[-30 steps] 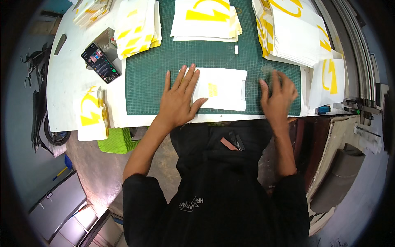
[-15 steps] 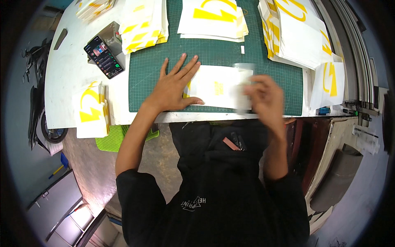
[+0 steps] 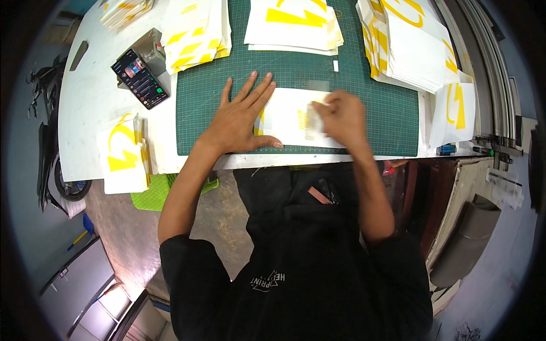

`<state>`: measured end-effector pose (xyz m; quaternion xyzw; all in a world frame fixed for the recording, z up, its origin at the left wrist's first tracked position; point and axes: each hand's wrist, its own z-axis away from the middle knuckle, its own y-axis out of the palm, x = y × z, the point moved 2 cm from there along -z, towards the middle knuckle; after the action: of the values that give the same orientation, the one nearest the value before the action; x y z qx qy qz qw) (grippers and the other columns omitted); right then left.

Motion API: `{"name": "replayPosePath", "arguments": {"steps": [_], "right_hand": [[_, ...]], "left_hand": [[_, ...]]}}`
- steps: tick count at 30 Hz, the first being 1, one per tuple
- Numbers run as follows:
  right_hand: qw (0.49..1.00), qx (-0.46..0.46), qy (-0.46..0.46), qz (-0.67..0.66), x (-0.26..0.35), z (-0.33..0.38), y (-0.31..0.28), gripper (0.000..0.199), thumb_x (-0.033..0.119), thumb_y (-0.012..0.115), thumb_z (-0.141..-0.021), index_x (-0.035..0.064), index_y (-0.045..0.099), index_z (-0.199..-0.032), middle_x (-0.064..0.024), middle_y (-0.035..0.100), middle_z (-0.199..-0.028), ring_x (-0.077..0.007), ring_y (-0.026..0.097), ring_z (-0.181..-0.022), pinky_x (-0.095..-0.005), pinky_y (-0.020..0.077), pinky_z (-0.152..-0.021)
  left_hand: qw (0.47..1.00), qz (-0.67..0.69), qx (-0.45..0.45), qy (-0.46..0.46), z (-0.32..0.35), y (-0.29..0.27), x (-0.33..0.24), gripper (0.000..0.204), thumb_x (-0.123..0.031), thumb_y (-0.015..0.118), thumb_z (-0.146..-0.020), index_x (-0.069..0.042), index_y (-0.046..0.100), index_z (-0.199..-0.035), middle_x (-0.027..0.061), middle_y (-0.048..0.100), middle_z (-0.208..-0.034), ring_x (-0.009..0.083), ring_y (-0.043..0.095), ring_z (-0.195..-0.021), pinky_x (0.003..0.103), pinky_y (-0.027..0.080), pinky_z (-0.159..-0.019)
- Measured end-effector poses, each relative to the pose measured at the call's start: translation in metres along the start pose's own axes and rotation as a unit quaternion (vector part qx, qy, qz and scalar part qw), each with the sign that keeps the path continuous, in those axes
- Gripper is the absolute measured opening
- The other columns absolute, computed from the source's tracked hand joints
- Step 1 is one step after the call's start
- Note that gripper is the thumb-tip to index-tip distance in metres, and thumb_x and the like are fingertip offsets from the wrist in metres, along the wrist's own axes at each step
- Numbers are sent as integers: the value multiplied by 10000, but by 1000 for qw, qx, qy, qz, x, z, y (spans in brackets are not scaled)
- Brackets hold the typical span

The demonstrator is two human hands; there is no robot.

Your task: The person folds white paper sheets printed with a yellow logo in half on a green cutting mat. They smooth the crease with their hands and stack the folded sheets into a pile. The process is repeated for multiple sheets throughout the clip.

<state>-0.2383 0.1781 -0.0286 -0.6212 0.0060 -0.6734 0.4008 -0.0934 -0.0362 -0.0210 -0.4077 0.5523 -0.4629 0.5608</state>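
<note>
A white paper piece with yellow print (image 3: 287,108) lies flat on the green cutting mat (image 3: 387,119). My left hand (image 3: 242,119) rests on the paper's left end, palm down, fingers spread and thumb along its near edge. My right hand (image 3: 344,119) is closed on a clear plastic strip (image 3: 312,129), which stands across the paper's right half. The strip is blurred by motion, so its exact kind does not show. Part of the paper's right end is hidden under my right hand.
Stacks of white and yellow printed paper stand at the back left (image 3: 196,34), back middle (image 3: 290,25), right (image 3: 409,51) and near left (image 3: 122,153). A phone (image 3: 139,78) leans on a grey box (image 3: 152,48). A small white scrap (image 3: 335,66) lies on the mat.
My right hand has moved left over the paper with the clear strip, from the paper's right end toward its middle. My left hand stays in place.
</note>
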Motion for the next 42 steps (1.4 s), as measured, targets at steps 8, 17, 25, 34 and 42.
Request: {"name": "replayPosePath", "arguments": {"steps": [8, 17, 25, 34, 42], "right_hand": [[993, -96, -42, -44, -13, 31, -62, 200, 121, 806, -906, -9, 673, -979, -92, 691, -657, -147, 650, -517, -314, 497, -460], [989, -39, -132, 51, -12, 62, 10, 203, 89, 812, -895, -12, 644, -950, -111, 650, -605, -130, 601, -526, -336, 448, -497], [994, -111, 22, 12, -84, 60, -125, 228, 119, 786, -949, -57, 683, -1051, -31, 664, -720, -80, 548, -585, -264, 438, -533], [917, -343, -125, 161, -55, 68, -112, 338, 226, 836, -915, -36, 714, -1091, -129, 636, -892, -194, 500, -634, -339, 430, -596], [962, -215, -143, -85, -48, 93, -58, 273, 91, 815, -910, -34, 684, -1114, -80, 676, -938, -117, 557, -675, -271, 440, -586]], "left_hand": [[1000, -4, -6, 2, 0, 1, 0, 1342, -866, 714, -676, -85, 256, -1667, 128, 231, -1745, 346, 140, -1625, 649, 56, -1283], [1000, -6, 26, -17, 1, -2, -4, 1457, -908, 739, -567, -97, 245, -1672, 83, 209, -1756, 324, 127, -1629, 664, 48, -1282], [1000, -3, 4, -9, -7, -12, -9, 1363, -858, 795, -574, -83, 384, -1618, 117, 341, -1700, 340, 260, -1589, 627, 137, -1282], [987, 106, -17, -120, -64, -27, -39, 750, -506, 941, -681, -28, 694, -1204, 166, 695, -1193, 356, 605, -1190, 497, 399, -1045], [945, 270, -18, -184, -46, -48, -42, 288, -173, 860, -810, -42, 661, -972, 163, 699, -1019, 349, 661, -967, 428, 515, -832]]}}
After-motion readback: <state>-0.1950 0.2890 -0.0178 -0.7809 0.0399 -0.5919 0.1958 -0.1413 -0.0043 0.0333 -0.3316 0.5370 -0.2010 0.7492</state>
